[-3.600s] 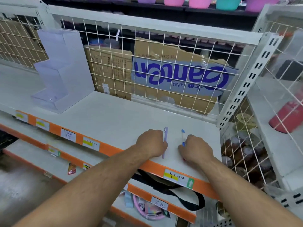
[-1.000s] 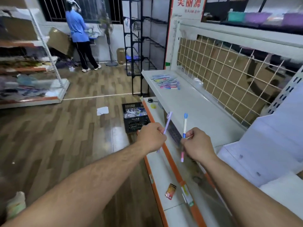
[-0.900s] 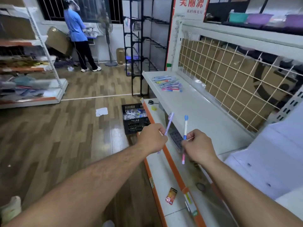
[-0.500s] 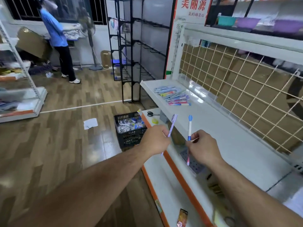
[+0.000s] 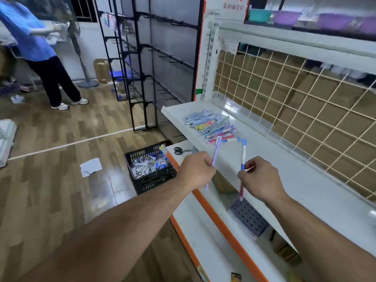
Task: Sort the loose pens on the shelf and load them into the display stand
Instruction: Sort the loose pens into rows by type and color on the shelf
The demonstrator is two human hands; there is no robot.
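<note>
loose pens (image 5: 211,127) are lying in a mixed pile at the far end of the upper shelf (image 5: 284,180), just in front of the wire grid (image 5: 295,102) backing it. wood floor (image 5: 50,180) is filling the left half of view. a person in a blue top (image 5: 30,37) is standing far left. black hook rack (image 5: 142,58) is standing beyond the shelf end. lower shelf (image 5: 203,231), orange-edged, is sticking out under the upper one. black crate (image 5: 154,180) w/ packaged bits is sitting on the floor just beside its far end. dark holed block (image 5: 248,218) is lying tilted on lower shelf, partly under the upper one. left hand (image 5: 195,171) is gripping a purple pen (image 5: 215,151) in a fist, fingers curled tight, pen tilting up-right. right hand (image 5: 260,178) is pinching a blue-and-pink pen (image 5: 242,157) btwn thumb & fingertips, nr upright, pink end down. both pens are being held in the air by the shelf's front edge, apart from the pile. scissors (image 5: 179,150) are lying on lower shelf nr the crate.
</note>
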